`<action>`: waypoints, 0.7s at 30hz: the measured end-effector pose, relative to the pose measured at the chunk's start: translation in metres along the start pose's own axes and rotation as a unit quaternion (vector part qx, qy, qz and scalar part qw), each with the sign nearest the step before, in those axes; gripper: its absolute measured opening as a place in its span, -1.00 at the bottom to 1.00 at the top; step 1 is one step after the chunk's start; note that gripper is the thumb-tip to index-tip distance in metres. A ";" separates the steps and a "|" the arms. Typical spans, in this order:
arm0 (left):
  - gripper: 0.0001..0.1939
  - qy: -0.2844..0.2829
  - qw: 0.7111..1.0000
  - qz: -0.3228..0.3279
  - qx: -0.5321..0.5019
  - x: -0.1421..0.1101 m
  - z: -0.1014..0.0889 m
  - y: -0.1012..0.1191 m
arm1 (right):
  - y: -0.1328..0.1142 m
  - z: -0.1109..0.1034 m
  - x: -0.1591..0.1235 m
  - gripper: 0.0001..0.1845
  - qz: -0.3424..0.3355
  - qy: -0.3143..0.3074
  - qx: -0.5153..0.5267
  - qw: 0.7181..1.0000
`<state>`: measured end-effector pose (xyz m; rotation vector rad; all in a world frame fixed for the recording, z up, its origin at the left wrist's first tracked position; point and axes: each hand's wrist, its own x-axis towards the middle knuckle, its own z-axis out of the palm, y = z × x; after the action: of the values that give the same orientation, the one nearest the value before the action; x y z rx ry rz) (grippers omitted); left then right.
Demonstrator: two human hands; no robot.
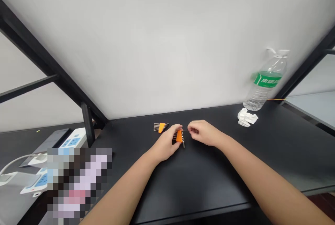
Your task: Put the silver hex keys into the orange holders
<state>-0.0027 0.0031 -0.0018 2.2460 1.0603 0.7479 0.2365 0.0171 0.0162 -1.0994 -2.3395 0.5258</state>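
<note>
An orange holder of hex keys [179, 136] stands on the black tabletop [199, 183], with my left hand [166, 144] gripping or steadying it from the left. My right hand [202, 132] pinches a thin metal hex key [185, 131] that runs from the holder's right side. Its fingertips nearly reach my left hand. Just behind my left hand lies a second hex key set [160, 127] with an orange holder, its metal keys fanned to the left. My fingers partly hide the nearer holder's keys.
A clear water bottle [267, 81] with a green label lies at the table's back right, near crumpled white tissue [247, 117]. A white wall [157, 36] rises behind the table. Black frame bars [49, 64] stand at the left. White power strips [73, 139] lie on a lower surface at the left, beside a pixelated patch [78, 183].
</note>
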 end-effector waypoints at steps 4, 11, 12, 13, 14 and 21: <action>-0.41 -0.001 1.000 -0.003 -0.013 0.001 0.000 0.001 | -0.001 0.005 0.001 -0.83 -0.017 0.010 -0.034 0.999; -0.45 0.004 1.000 -0.004 -0.021 0.001 0.001 0.003 | -0.003 0.002 0.000 -0.81 -0.006 0.010 -0.053 0.999; -0.45 0.004 1.000 -0.006 -0.021 0.001 0.001 0.003 | -0.003 0.001 -0.001 -0.81 -0.004 0.009 -0.053 0.999; -0.45 0.004 1.000 -0.009 -0.021 0.001 0.001 0.004 | -0.003 0.000 -0.001 -0.81 -0.003 0.007 -0.054 0.999; -0.45 0.004 1.000 -0.012 -0.021 0.001 0.001 0.004 | -0.003 -0.001 -0.002 -0.81 -0.002 0.005 -0.056 0.998; -0.46 0.005 0.999 -0.012 -0.030 0.002 0.001 0.005 | -0.004 -0.001 -0.004 -0.80 -0.012 -0.011 -0.084 0.996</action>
<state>0.0014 0.0015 0.0018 2.1776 1.0545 0.7713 0.2367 0.0120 0.0181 -1.1437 -2.4499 0.3388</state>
